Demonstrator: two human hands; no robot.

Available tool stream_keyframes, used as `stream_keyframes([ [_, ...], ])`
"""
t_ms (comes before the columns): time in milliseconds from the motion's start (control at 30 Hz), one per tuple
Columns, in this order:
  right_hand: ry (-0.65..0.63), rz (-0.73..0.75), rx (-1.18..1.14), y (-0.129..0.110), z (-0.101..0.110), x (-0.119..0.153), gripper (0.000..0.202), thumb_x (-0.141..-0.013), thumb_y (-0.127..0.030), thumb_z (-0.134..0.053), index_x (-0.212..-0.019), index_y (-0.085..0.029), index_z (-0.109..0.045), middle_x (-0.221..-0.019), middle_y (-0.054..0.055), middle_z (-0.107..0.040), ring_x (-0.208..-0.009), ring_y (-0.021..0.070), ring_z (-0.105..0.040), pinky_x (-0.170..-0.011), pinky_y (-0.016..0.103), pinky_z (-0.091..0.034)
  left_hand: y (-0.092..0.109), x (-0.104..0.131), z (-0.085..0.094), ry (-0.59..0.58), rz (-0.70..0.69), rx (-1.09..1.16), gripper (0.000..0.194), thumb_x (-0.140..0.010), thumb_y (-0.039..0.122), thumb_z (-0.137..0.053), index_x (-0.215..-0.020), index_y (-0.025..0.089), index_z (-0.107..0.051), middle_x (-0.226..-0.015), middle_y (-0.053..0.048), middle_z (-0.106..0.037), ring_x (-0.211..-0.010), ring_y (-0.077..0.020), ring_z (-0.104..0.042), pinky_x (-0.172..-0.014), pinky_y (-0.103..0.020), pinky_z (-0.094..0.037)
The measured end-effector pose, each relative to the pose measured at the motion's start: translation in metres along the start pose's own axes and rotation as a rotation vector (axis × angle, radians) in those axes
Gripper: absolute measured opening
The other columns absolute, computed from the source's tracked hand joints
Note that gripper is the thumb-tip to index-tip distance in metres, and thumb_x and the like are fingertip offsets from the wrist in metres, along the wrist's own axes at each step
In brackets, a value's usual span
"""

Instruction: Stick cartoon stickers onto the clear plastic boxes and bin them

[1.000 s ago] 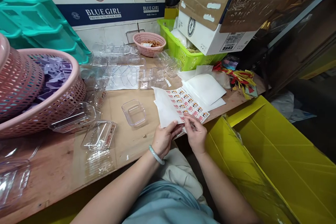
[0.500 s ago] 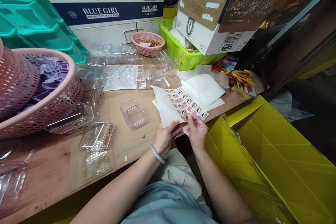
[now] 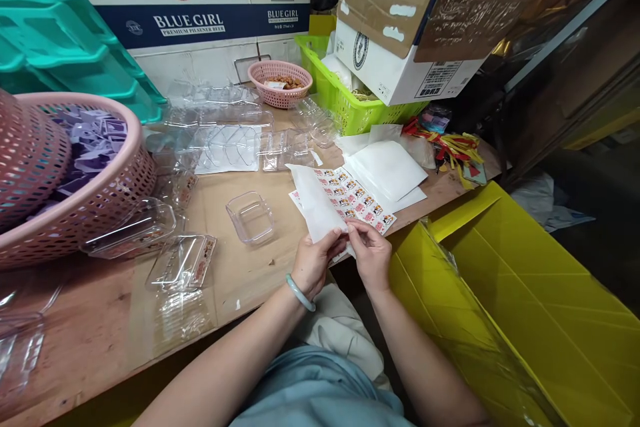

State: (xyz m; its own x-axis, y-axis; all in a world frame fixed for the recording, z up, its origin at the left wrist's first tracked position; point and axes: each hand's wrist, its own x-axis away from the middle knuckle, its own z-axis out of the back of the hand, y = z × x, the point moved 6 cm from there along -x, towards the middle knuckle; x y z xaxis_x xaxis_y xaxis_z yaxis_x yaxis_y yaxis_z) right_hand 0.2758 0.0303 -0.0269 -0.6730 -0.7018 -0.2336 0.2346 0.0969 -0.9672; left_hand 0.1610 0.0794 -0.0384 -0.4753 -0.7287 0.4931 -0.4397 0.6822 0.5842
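Pinched in my left hand (image 3: 316,259) is the near edge of a sheet of stickers (image 3: 353,195), printed with rows of small cartoon figures and red lettering. Its white backing paper (image 3: 314,203) is folded up on the left side. My right hand (image 3: 369,252) is closed, its thumb and fingertips meeting at the same edge, close against the left fingertips. What exactly lies between the right fingertips is hidden. A small clear plastic box (image 3: 250,217) sits on the table to the left of the sheet.
Clear plastic lids (image 3: 183,260) lie to the left, beside a pink basket (image 3: 135,147) of purple pieces. White paper (image 3: 387,170) is stacked behind the sheet. A green crate (image 3: 360,113) bears a cardboard box (image 3: 395,67). Yellow board boxes (image 3: 525,280) stand at the right.
My right hand has shifted slightly left, its fingertips now meeting my left fingertips at the sheet's edge. The left hand has hardly moved.
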Motion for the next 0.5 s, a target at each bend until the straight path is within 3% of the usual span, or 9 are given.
stream_keyframes([
  [133,0.124,-0.093,-0.066,0.004,0.009,-0.010,0.020,-0.085,-0.035,-0.063,-0.088,-0.017,-0.069,-0.093,0.008,-0.074,-0.087,0.0205,-0.069,-0.083,0.037,-0.054,0.001,0.000,-0.002,-0.004,0.007,-0.014,0.032,-0.065,0.024,-0.081,-0.092,0.012,-0.070,-0.096,-0.011,-0.074,-0.079,-0.0179,-0.070,-0.073,-0.028,-0.057],
  [300,-0.071,0.221,0.182,-0.022,0.002,-0.004,0.018,-0.082,-0.027,-0.068,-0.098,-0.022,-0.070,-0.111,0.008,-0.071,-0.109,0.0224,-0.062,-0.102,0.043,-0.045,0.004,-0.002,-0.005,-0.023,-0.038,0.033,0.034,-0.064,0.024,-0.081,-0.093,0.013,-0.069,-0.096,-0.009,-0.074,-0.082,-0.0183,-0.070,-0.077,-0.030,-0.056],
  [367,-0.064,0.284,0.248,-0.026,0.001,0.002,0.020,-0.082,-0.025,-0.067,-0.102,-0.023,-0.070,-0.111,0.007,-0.071,-0.109,0.0221,-0.062,-0.103,0.044,-0.045,0.004,-0.003,-0.006,-0.028,-0.042,0.040,0.033,-0.064,0.024,-0.081,-0.093,0.012,-0.069,-0.095,-0.009,-0.074,-0.082,-0.0179,-0.070,-0.079,-0.030,-0.056],
  [500,-0.029,0.145,0.136,-0.013,0.001,0.003,0.019,-0.085,-0.028,-0.064,-0.101,-0.022,-0.071,-0.109,0.008,-0.071,-0.105,0.0218,-0.065,-0.098,0.043,-0.049,0.002,-0.003,-0.005,-0.026,-0.028,0.038,0.032,-0.064,0.023,-0.081,-0.090,0.010,-0.069,-0.092,-0.009,-0.074,-0.080,-0.0173,-0.070,-0.081,-0.031,-0.055],
])
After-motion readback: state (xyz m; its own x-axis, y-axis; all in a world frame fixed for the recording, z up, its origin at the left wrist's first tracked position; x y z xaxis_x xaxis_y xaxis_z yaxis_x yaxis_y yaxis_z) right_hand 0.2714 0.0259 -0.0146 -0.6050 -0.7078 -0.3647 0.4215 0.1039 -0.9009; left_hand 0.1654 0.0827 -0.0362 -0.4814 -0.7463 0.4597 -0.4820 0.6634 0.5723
